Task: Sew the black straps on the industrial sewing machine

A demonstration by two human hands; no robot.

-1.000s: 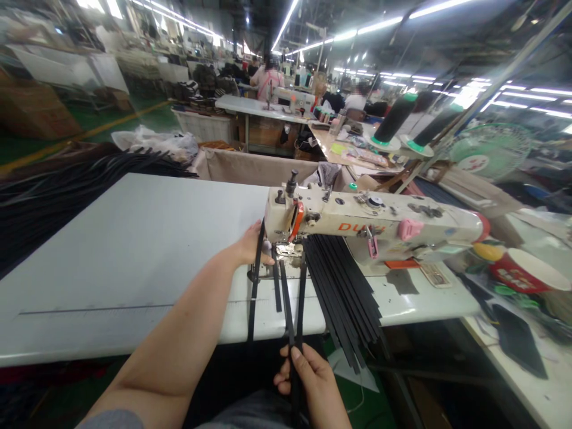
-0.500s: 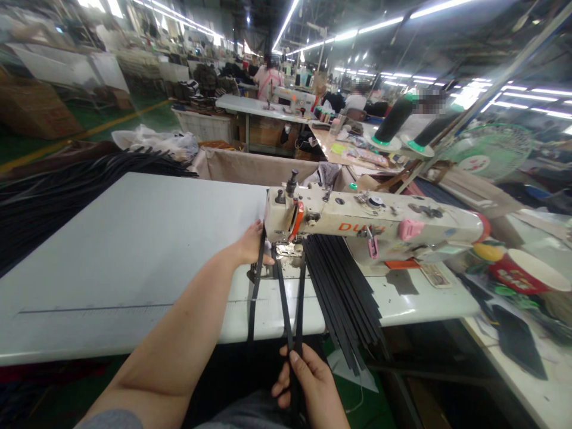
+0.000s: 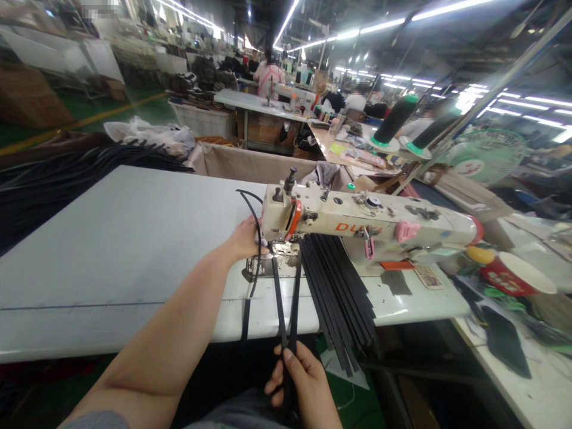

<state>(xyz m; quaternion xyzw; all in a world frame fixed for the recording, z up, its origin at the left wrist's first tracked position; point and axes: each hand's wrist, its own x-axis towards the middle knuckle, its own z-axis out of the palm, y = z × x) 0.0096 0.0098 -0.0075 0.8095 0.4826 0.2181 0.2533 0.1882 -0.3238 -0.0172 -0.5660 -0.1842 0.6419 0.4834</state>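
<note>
The right hand sat low, below the table edge, pinching two black straps together between thumb and fingers; from that grip the pair ran up over the white table and spread slightly before reaching the needle area of the sewing machine. The left hand lay at the machine's head, fingers closed lightly on a third strap, the looped strap, which arched up behind the hand and trailed down off the table's front edge. Just right of the needle, under the machine's arm, a stack of black strips fanned toward the table edge and overhung it. Further right stood a red-and-white cup, and black thread cones rose behind. As a judgement: the left fingers were very close to the presser foot, so a start of the machine could catch them. The two pinched straps could also slip out of line under uneven pull, and the overhanging stack could slide off if brushed.
</note>
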